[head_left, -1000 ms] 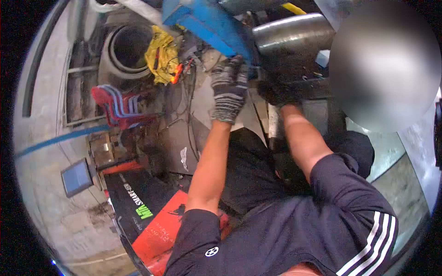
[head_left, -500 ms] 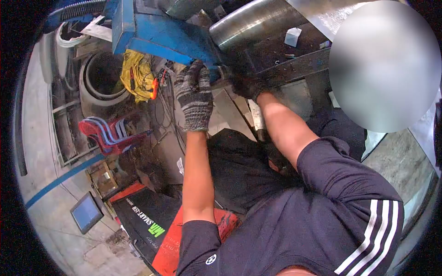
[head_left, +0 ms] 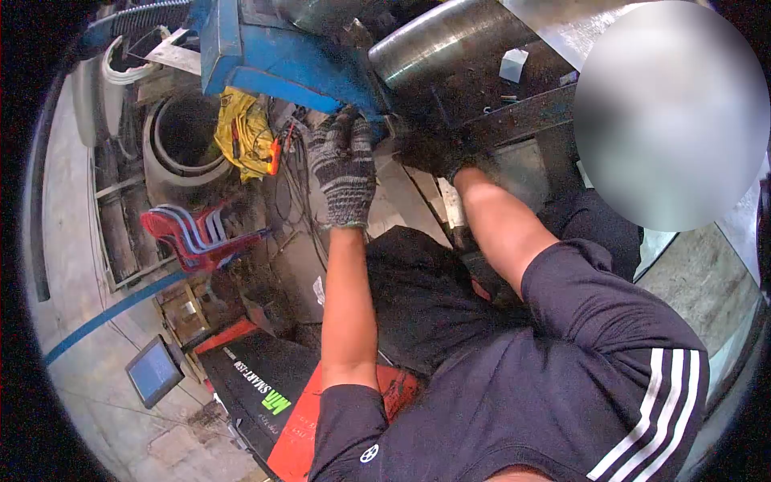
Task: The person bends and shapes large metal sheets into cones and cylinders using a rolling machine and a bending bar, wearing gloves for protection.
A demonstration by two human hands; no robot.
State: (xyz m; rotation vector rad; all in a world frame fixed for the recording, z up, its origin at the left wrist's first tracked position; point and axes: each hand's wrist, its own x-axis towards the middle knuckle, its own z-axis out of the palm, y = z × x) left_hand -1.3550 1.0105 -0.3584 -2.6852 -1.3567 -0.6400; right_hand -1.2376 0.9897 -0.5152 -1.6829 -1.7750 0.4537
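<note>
My left hand (head_left: 344, 170), in a grey and black striped knit glove, is raised to the lower edge of a blue metal machine part (head_left: 281, 71). Its fingers are curled and close together; what they grip is hidden. My right hand (head_left: 438, 153), in a dark glove, reaches into shadow right of the blue part, below a shiny metal cylinder (head_left: 450, 40). Its fingers blend into the dark background. Cables (head_left: 293, 189) hang to the left of my left hand.
On the left are a yellow bag (head_left: 245, 132) with an orange-handled tool, large round rings (head_left: 189, 140) and red and blue curved pieces (head_left: 197, 233). A black and red machine cover (head_left: 265, 394) and a screen (head_left: 152, 371) are lower left. A blurred round area covers the upper right.
The view has shifted slightly, so the surroundings sit a little further right. Both hands remain in nearly the same places, with my right hand's outline now darker.
</note>
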